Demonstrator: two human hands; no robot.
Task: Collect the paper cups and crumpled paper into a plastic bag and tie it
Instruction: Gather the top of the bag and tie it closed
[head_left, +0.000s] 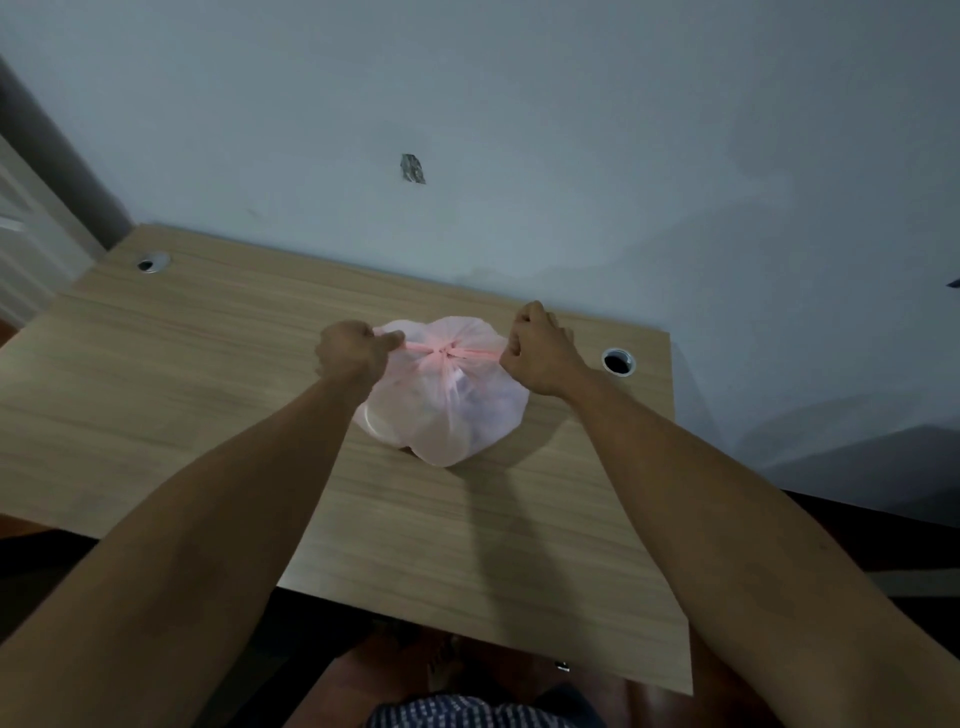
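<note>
A translucent pink plastic bag (447, 410) sits bulging on the wooden desk (208, 364), with pale shapes dimly showing through it. Its top is gathered into a knot (447, 353) in the middle. Two handle strips run out sideways from the knot, stretched taut. My left hand (350, 353) is closed on the left strip, just left of the bag. On the bag's right side, my right hand (540, 353) is fisted around the other strip. No loose cups or paper show on the desk.
Two round cable holes are set in the desk, one at the far left corner (153, 262) and one to the right of my right hand (618, 361). A pale wall rises directly behind the desk. The desk's near edge runs across below my forearms.
</note>
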